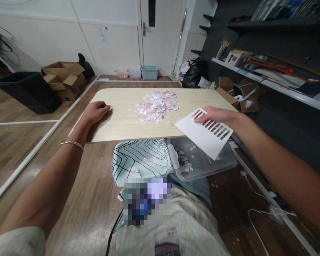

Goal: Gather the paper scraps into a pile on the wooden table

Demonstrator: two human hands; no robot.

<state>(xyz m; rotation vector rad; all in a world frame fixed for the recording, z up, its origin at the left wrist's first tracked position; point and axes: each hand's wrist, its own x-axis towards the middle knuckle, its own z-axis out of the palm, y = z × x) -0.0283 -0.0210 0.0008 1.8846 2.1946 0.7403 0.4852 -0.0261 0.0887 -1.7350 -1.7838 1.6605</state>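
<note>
My right hand grips a flat white card with a row of slots along one edge. The card is tilted, partly over the table's near right edge and partly over a clear plastic bin with a few paper scraps in it. My left hand rests on the left side of the light wooden table, its fingers curled closed with nothing visible in them. Between my hands, toward the far side, lies a loose pile of small white and pink paper pieces.
A patterned light-blue cloth lies below the table's near edge, left of the bin. A black bin and cardboard boxes stand on the left floor. Shelves line the right. Cords lie on the floor at lower right.
</note>
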